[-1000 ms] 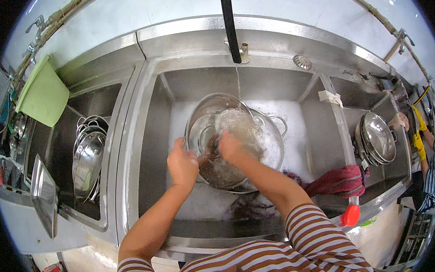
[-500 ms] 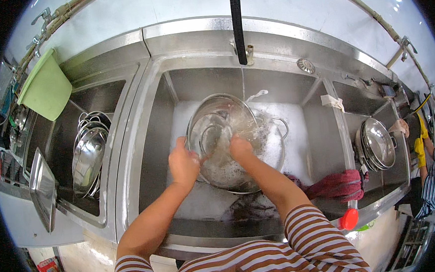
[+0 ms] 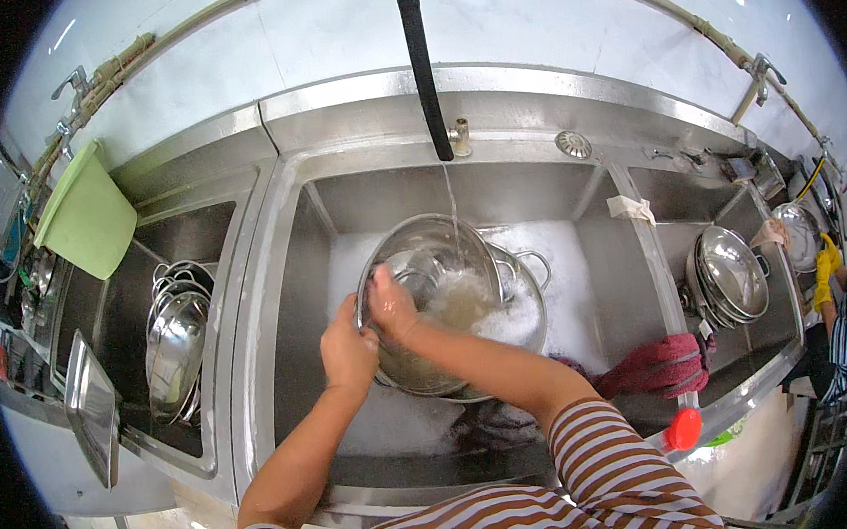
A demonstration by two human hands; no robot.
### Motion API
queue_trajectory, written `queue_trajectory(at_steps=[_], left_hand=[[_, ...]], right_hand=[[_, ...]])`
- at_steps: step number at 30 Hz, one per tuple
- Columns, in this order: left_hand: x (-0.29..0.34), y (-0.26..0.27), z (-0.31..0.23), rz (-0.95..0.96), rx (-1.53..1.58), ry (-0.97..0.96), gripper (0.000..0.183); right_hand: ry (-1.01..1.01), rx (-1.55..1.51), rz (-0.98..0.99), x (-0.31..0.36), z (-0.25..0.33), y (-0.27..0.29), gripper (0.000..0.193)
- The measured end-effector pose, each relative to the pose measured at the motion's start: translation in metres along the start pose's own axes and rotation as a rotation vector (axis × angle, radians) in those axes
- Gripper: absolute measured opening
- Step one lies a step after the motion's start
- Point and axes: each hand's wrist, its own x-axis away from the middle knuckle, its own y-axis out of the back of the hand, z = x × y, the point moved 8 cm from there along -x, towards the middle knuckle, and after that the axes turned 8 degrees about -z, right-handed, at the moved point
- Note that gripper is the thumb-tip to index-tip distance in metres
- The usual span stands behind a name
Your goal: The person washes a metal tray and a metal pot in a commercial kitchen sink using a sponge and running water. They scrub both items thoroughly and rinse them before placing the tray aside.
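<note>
A round stainless steel basin (image 3: 412, 228) is tilted over a larger two-handled steel pot (image 3: 541, 325) in the soapy sink (image 3: 592, 244). My left hand (image 3: 348, 347) is closed on the basin's near left rim. Inside the basin, my right hand (image 3: 390, 300) presses its bent fingers near the left wall; whatever they hold is hidden. A thin stream of water runs from the black hose (image 3: 424, 80) into the basin, where cloudy water swirls. White suds lie around the pot.
Stacked steel pots (image 3: 178, 343) fill the left sink, beside a green tub (image 3: 89, 212) and a leaning metal tray (image 3: 91, 406). A dark red cloth (image 3: 655, 367) hangs over the right divider. Beyond it are steel pans (image 3: 733, 275) and another person's yellow glove (image 3: 828, 274).
My right hand has moved left across the basin, closer to my left hand. The left still grips the rim. The whole view has shifted, showing more wall. The other person's gloved hand is nearer a pan.
</note>
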Motion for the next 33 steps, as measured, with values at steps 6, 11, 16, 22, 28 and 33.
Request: queue_trajectory(at_steps=[6, 11, 16, 22, 28, 33], left_hand=[[0.005, -0.004, -0.007, 0.030, 0.001, -0.035, 0.048], [0.007, -0.005, -0.008, -0.010, 0.015, -0.100, 0.048], [0.009, -0.004, -0.004, 0.018, -0.005, -0.078, 0.050], [0.002, -0.010, -0.020, 0.042, 0.037, -0.094, 0.049], [0.009, -0.007, -0.001, 0.037, 0.040, -0.064, 0.049], [0.002, -0.008, -0.012, 0.040, 0.063, -0.087, 0.049]], right_hand=[[-0.226, 0.290, -0.441, -0.061, -0.040, 0.091, 0.022], [-0.376, 0.175, -0.557, -0.061, -0.082, 0.106, 0.019], [-0.372, -0.382, -0.436, -0.080, -0.089, 0.077, 0.017], [-0.586, -0.425, -0.616, -0.083, -0.173, 0.098, 0.017], [-0.621, -0.566, -0.564, -0.071, -0.113, 0.086, 0.012], [-0.538, -0.591, -0.600, -0.074, -0.127, 0.100, 0.013]])
